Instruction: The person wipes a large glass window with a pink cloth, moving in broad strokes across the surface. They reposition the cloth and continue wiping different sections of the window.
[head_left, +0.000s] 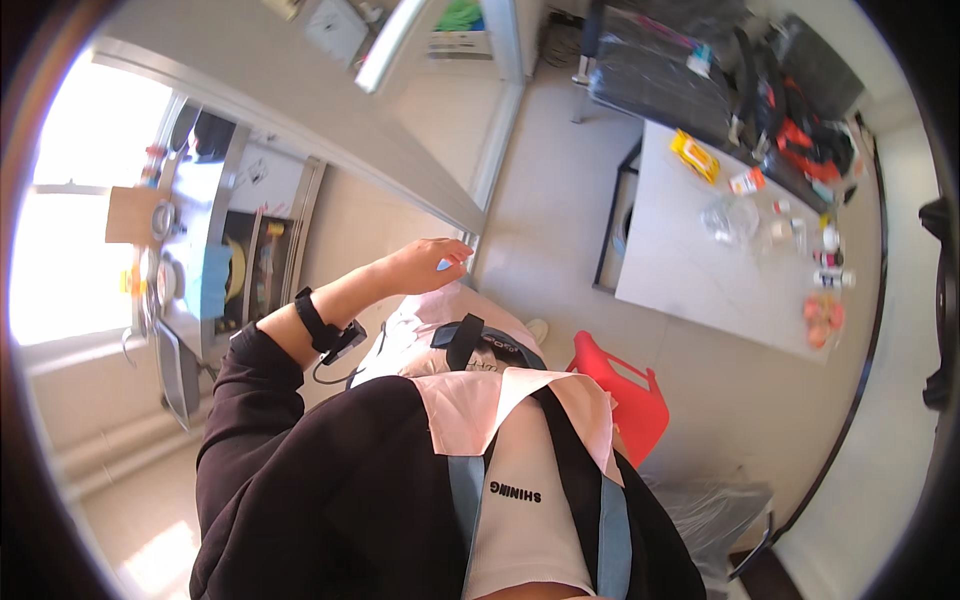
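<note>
My left hand (429, 266) is held out in front of my body, its thumb and fingers curved with a gap between them. Nothing shows in its grasp. Its fingertips lie by the end of a grey sliding door frame (420, 161); whether they touch it is unclear. On the left wrist is a black strap (315, 321) bearing a small device with a cable. My right hand is out of view. Below the left hand, a pink apron (457, 412) with blue straps covers my front, and a dark pouch (491, 339) with a black strap sits at the waist.
A white table (697, 277) at right carries a yellow wipes pack (694, 156), a clear plastic bag (729, 219) and several bottles. Near me stands a red plastic stool (634, 409). Behind the table is a plastic-covered black seat (660, 79). Kitchen shelving (259, 225) lies left, beyond the door frame.
</note>
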